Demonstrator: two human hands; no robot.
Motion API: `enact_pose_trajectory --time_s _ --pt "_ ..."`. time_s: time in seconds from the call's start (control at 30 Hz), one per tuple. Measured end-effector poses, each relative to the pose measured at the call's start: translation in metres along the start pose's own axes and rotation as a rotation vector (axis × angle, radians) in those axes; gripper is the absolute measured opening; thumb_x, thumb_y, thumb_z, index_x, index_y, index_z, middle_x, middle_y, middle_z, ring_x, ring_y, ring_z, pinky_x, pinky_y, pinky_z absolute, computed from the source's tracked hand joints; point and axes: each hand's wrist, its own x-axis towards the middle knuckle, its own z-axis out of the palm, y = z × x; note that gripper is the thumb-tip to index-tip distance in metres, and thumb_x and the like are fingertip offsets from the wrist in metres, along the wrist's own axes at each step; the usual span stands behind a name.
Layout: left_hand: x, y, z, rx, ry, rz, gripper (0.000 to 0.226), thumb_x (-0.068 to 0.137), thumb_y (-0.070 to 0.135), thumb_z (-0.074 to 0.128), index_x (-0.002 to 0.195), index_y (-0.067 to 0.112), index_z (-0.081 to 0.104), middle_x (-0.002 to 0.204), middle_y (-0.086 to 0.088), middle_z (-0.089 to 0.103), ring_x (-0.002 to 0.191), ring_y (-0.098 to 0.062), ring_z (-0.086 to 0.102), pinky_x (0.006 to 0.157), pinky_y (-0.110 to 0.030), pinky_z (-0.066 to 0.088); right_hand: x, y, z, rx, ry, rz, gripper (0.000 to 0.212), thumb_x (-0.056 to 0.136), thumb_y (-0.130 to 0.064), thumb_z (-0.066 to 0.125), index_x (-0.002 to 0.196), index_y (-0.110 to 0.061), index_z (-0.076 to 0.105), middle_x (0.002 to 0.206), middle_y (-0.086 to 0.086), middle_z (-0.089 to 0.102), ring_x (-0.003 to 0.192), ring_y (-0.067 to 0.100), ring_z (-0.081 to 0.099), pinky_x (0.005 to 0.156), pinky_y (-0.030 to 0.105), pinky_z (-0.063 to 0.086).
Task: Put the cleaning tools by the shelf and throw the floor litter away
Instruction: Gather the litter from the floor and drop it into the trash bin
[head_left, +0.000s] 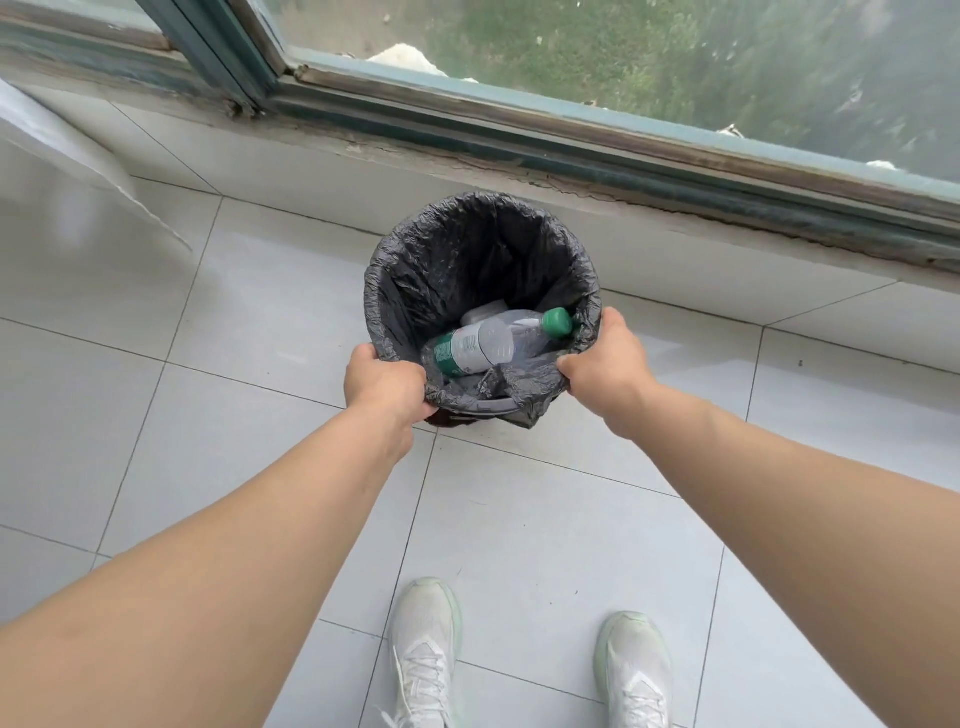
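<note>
Pale tile floor (234, 312), window (675, 67) | left grip (387, 382), right grip (605, 358) holding bin (441, 249) (bottle (478, 348) inside)

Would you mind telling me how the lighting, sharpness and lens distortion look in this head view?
Head view: soft daylight through the window, only faint shadows; a pale sheen on the floor tiles at left; the wide lens slightly bows the sill; the bin and bottle read sharp; the grass outside looks hazy.
</note>
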Motion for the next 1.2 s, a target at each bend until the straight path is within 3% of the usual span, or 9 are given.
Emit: enact_pose_trajectory --time_s 0.23,0.33,0.5,0.6,0.73,0.83,0.97,1.1,1.2 --pt "-0.060 0.049 -0.019 0.051 0.001 0.005 0.027 0.082 -0.012 0.048 0.098 0.009 0.052 0.086 -0.007 0.058 0.083 -0.029 0.060 0.050 -0.030 0.052 -0.048 -0.026 -0.036 0.097 0.006 0.039 0.035 0.076 -0.003 0.049 0.107 -0.017 0.044 0.097 0.016 0.061 0.086 0.037 0.063 0.072 0.049 0.057" --pt "-0.096 0.081 -0.031 0.071 0.014 0.027 0.027 0.080 -0.011 0.049 0.098 0.008 0.051 0.093 -0.009 0.058 0.089 -0.033 0.062 0.059 -0.036 0.056 -0.082 -0.053 -0.065 0.118 0.021 0.018 0.035 0.078 -0.003 0.048 0.110 -0.017 0.044 0.097 0.014 0.060 0.080 0.031 0.056 0.067 0.040 0.051" --pt "-0.168 0.139 -0.053 0.103 0.024 0.072 0.031 0.080 -0.009 0.052 0.106 0.007 0.051 0.095 -0.008 0.054 0.072 -0.027 0.056 0.052 -0.033 0.052 -0.146 -0.103 -0.118 0.131 0.050 -0.012 0.041 0.082 -0.003 0.048 0.121 -0.015 0.042 0.108 0.013 0.058 0.094 0.033 0.056 0.066 0.034 0.048" --pt "-0.218 0.169 -0.069 0.104 0.003 0.100 0.035 0.078 -0.011 0.050 0.110 0.004 0.052 0.108 -0.014 0.057 0.076 -0.030 0.057 0.045 -0.033 0.054 -0.193 -0.126 -0.155 0.169 0.072 -0.027 0.042 0.081 -0.003 0.049 0.121 -0.017 0.043 0.111 0.012 0.058 0.097 0.033 0.056 0.062 0.031 0.045" --pt "-0.274 0.194 -0.083 0.119 -0.047 0.096 0.042 0.079 -0.011 0.048 0.119 0.003 0.050 0.121 -0.016 0.055 0.083 -0.034 0.057 0.060 -0.037 0.055 -0.246 -0.139 -0.192 0.217 0.095 -0.013 0.039 0.081 -0.004 0.049 0.118 -0.017 0.044 0.108 0.012 0.059 0.095 0.033 0.057 0.053 0.026 0.040" --pt "-0.324 0.214 -0.090 0.168 -0.097 0.133 0.041 0.081 -0.014 0.048 0.120 -0.001 0.046 0.115 -0.014 0.051 0.090 -0.035 0.053 0.057 -0.039 0.053 -0.287 -0.146 -0.223 0.240 0.129 0.012 0.039 0.082 -0.005 0.049 0.120 -0.014 0.043 0.106 0.012 0.058 0.094 0.033 0.059 0.063 0.033 0.048" --pt "-0.384 0.237 -0.094 0.303 -0.231 0.160 0.020 0.083 -0.012 0.050 0.098 0.002 0.049 0.098 -0.015 0.054 0.080 -0.028 0.055 0.055 -0.034 0.052 -0.335 -0.150 -0.264 0.271 0.199 0.049 0.045 0.083 -0.007 0.051 0.126 -0.013 0.039 0.109 0.014 0.056 0.096 0.032 0.059 0.072 0.036 0.051" --pt "-0.439 0.244 -0.091 0.308 -0.320 0.193 0.038 0.080 -0.017 0.047 0.117 -0.007 0.044 0.095 -0.013 0.048 0.093 -0.034 0.052 0.056 -0.039 0.053 -0.385 -0.138 -0.300 0.350 0.296 0.084 0.049 0.081 -0.005 0.055 0.127 -0.011 0.038 0.105 0.013 0.054 0.091 0.032 0.056 0.078 0.043 0.054" --pt "-0.477 0.239 -0.084 0.399 -0.396 0.252 0.040 0.079 -0.017 0.047 0.117 -0.005 0.046 0.110 -0.016 0.050 0.096 -0.035 0.053 0.054 -0.039 0.053 -0.426 -0.117 -0.322 0.419 0.394 0.123 0.053 0.080 -0.005 0.056 0.129 -0.009 0.039 0.107 0.012 0.053 0.096 0.033 0.057 0.083 0.042 0.053"
